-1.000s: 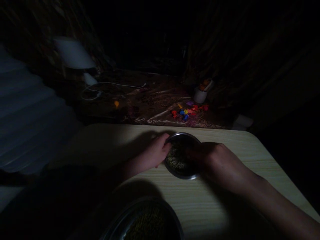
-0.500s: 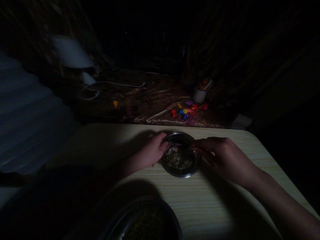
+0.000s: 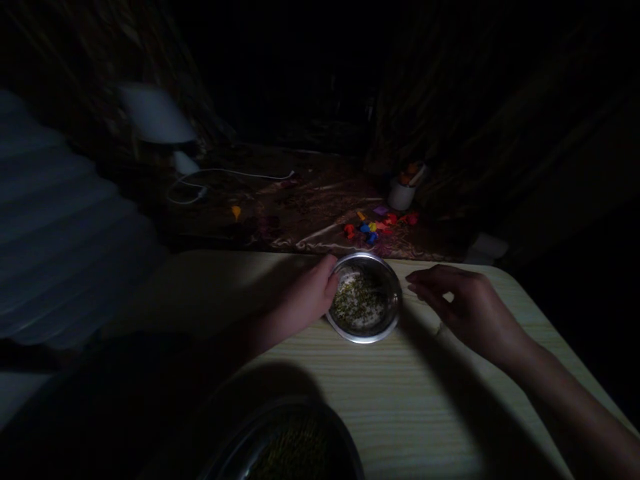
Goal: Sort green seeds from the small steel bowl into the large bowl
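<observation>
A small metal bowl (image 3: 363, 341) stands on the pale wooden table, holding a white and green granular mix (image 3: 359, 303). My left hand (image 3: 311, 293) grips its left rim, thumb over the edge and the other fingers hidden behind. Just right of the bowl, apart from it, my right hand (image 3: 467, 303) hovers with thumb and fingertips pinched together. Whether anything small is between those fingertips is too dark to make out. A larger metal bowl (image 3: 350, 437) at the bottom edge contains dark green grains (image 3: 295, 450), mostly in shadow.
Behind the wooden table (image 3: 400, 393), a cloth-covered surface (image 3: 310, 220) bears a lamp (image 3: 157, 113), a white cable (image 3: 240, 172), a yellow piece (image 3: 236, 213), several colourful small toys (image 3: 373, 228) and a white cup (image 3: 401, 195). A pale ridged shape (image 3: 60, 227) fills the left side.
My right hand has drawn back rightward out of the small bowl, fingers still pinched. The mix is now more fully visible, and my left hand still holds the rim.
</observation>
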Available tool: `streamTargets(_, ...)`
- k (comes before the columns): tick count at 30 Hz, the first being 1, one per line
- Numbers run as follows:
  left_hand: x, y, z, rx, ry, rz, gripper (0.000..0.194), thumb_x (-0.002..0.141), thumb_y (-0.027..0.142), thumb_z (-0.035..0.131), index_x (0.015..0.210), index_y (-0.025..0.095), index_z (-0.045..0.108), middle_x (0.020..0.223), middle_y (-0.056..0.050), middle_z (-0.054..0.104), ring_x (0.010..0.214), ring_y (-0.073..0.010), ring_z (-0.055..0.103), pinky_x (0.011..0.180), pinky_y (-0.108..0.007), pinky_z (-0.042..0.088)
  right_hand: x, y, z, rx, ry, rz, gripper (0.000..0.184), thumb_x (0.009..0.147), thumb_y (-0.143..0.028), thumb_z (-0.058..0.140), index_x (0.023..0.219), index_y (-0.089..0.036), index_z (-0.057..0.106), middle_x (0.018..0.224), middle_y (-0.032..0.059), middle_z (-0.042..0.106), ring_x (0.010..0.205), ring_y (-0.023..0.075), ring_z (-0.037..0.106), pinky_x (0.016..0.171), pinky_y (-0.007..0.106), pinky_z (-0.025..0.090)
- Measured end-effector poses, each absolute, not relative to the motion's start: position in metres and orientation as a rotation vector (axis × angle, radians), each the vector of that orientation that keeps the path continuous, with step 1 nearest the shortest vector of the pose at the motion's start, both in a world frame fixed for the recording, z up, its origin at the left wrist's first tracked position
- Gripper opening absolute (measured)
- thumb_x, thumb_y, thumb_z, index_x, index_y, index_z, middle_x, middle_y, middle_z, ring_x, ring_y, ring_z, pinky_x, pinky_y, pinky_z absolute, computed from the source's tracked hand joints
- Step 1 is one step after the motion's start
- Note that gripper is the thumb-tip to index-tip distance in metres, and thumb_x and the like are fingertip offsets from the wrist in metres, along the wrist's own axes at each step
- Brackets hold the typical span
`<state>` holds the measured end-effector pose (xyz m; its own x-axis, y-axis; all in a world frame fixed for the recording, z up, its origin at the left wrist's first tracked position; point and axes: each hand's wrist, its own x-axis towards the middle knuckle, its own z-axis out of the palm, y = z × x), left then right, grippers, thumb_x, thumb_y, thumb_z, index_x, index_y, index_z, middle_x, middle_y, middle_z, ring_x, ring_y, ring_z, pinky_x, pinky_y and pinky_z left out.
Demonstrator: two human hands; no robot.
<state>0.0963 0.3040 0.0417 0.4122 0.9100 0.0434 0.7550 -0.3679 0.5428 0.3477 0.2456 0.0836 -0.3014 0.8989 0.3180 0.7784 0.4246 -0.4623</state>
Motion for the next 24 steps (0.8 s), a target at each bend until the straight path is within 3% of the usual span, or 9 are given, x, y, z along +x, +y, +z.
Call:
streamTargets(12,0.105,0.302,0.041,2.246,1.394,0.546,0.018,0.094,0.029,0.039,0.106,0.023,0.050,0.097,-0.007,0.069,0.091,-0.0214,0.066,0.077,-0.032,0.046,0.343,0.244,0.069,-1.456,-2.432,-0.103,0.022,0.092,-0.016,0.053,0.107,-0.021,0.067,0.091,0.0056,0.069,0.078,0.0184,0.065,0.070,0.028,0.048)
streamTargets(17,0.106,0.305,0.040,2.250,1.426,0.532,0.021,0.094,0.029,0.037,0.111,0.025,0.050,0.094,-0.006,0.070,0.086,-0.0219,0.068,0.070,-0.031,0.045,0.339,0.236,0.069,-1.401,-2.511,-0.036,0.017,0.090,-0.015,0.055,0.100,-0.018,0.068,0.089,0.0066,0.069,0.078,0.0190,0.065,0.072,0.030,0.049)
streamTargets(24,0.107,0.307,0.038,2.285,1.434,0.527,0.021,0.093,0.028,0.040,0.110,0.025,0.051,0.092,-0.006,0.070,0.082,-0.0212,0.067,0.066,-0.030,0.043,0.346,0.237,0.074,-1.367,-2.392,0.050,0.021,0.093,-0.018,0.053,0.109,-0.019,0.067,0.093,0.0066,0.070,0.079,0.0174,0.065,0.073,0.028,0.050)
